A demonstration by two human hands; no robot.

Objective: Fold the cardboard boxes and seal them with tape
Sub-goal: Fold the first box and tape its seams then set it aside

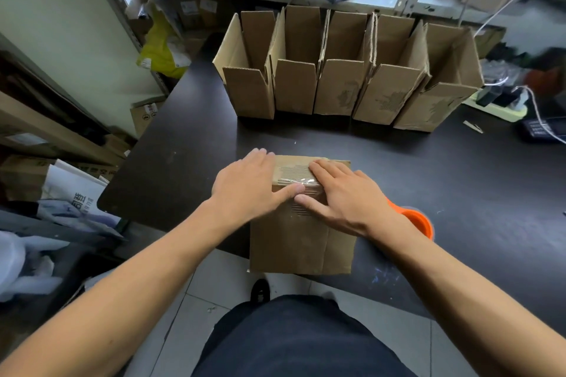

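Box (301, 236) overhanging table (190, 144) edge, hands atop

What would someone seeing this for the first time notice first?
Two bare hands, the left hand and the right hand, press flat on a taped cardboard box at the near edge of the dark table. Behind it stands a row of open boxes, and an orange tape roll peeks out by the right wrist.

I see a brown cardboard box (301, 223) at the near table (190, 144) edge, its closed top sealed with clear tape (295, 179). Five open boxes (346, 70) stand upright in a row farther back, flaps raised. An orange tape roll (421, 220) lies just right.
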